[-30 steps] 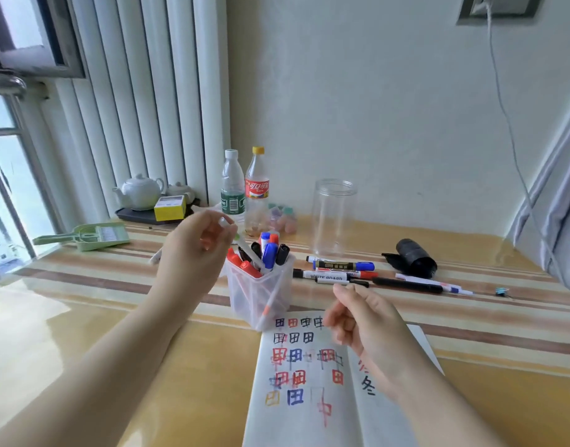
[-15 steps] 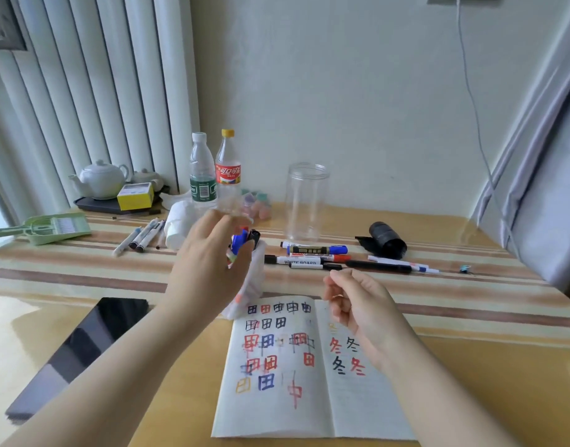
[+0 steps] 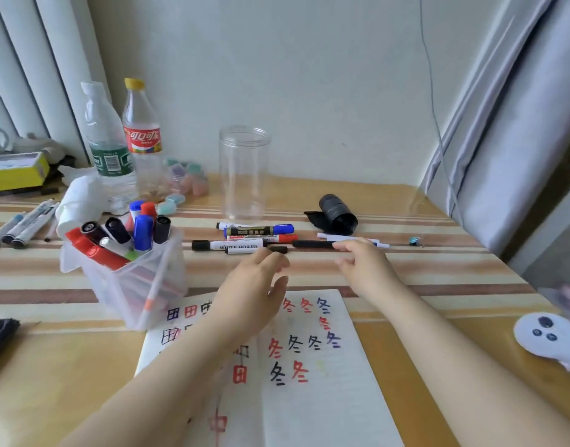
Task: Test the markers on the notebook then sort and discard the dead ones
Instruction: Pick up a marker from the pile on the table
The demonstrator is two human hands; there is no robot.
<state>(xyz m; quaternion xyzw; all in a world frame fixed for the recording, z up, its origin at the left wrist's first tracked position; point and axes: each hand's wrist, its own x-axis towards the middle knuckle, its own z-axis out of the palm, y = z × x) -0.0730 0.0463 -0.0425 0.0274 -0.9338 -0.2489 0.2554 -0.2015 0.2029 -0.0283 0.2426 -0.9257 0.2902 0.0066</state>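
An open notebook (image 3: 309, 366) with red, black and blue test characters lies in front of me. A clear plastic holder (image 3: 132, 285) full of several capped markers stands left of it. Beyond the notebook a row of loose markers (image 3: 245, 245) lies on the striped table. My left hand (image 3: 254, 285) hovers over the notebook's top edge, fingers loosely extended towards that row and holding nothing. My right hand (image 3: 364, 266) reaches beside it, fingertips touching a black pen (image 3: 312, 243) at the row's right end.
An empty clear jar (image 3: 245, 172) stands behind the loose markers. Two drink bottles (image 3: 125, 146) and crumpled tissue stand at the back left, with more pens (image 3: 25, 225) at the far left. A black roll (image 3: 336, 212) lies at the right; a white controller (image 3: 548, 337) near the right edge.
My left hand has let go of the marker into the holder and swung right over the notebook. My right hand moved forward to the loose markers. The view shifted right.
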